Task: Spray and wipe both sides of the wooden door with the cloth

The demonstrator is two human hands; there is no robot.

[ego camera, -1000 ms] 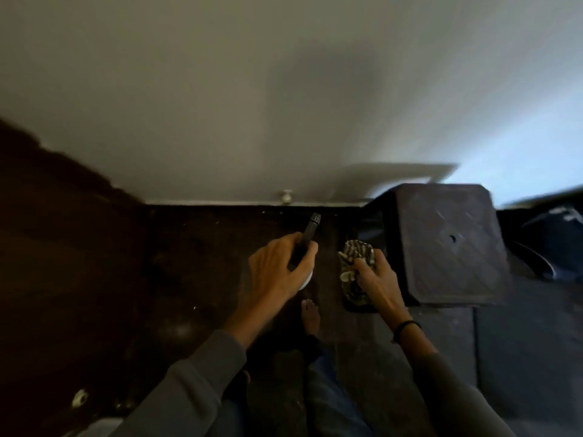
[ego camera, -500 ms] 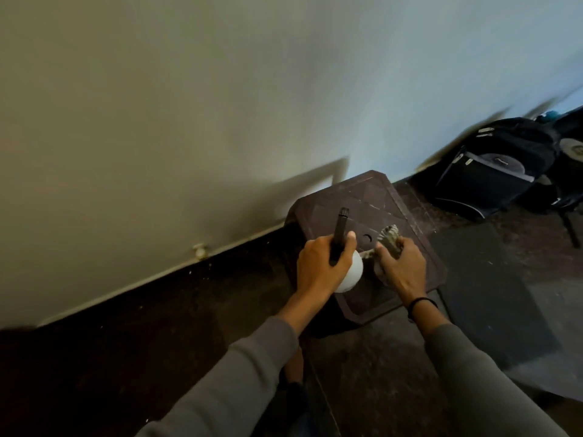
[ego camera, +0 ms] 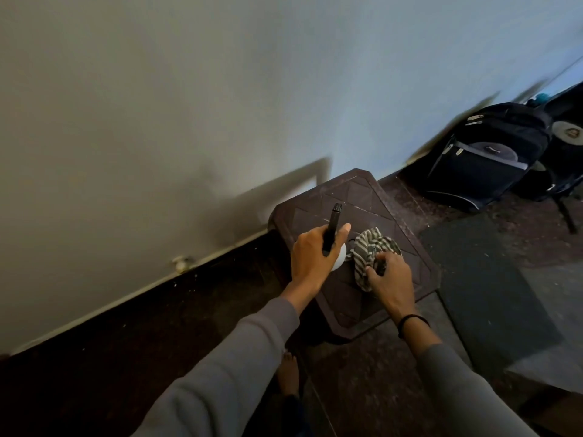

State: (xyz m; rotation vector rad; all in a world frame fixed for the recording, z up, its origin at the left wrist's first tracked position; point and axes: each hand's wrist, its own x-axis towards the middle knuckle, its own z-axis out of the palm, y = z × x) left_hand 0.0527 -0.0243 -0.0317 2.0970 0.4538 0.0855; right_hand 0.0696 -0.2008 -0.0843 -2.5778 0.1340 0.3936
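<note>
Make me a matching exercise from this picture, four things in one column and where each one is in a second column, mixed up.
Things:
1. spray bottle
2. cloth
3. stool
4. backpack

Places:
A. by the wall, far right
B. gripped by the right hand
C. beneath both hands
D. gripped by the left hand

Pairs: 1-D, 2-B, 3-C, 4-A

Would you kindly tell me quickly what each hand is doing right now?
Left hand: gripping the spray bottle.
Right hand: gripping the striped cloth.
</note>
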